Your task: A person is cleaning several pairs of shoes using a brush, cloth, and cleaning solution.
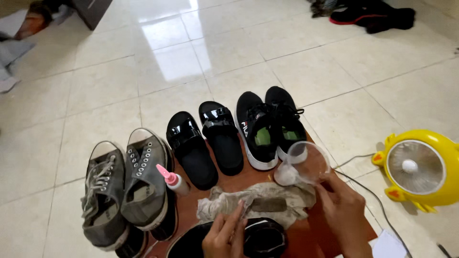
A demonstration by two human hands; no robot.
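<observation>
Grey sneakers (125, 188), black slides (206, 143), black trainers (271, 126): two each, one rag (258, 203).

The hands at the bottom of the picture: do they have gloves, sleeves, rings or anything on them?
Both are bare. The left hand and right hand show no gloves, and no rings or watch can be seen. No sleeve reaches either wrist in view; the right forearm is uncovered down to the frame edge.
</observation>
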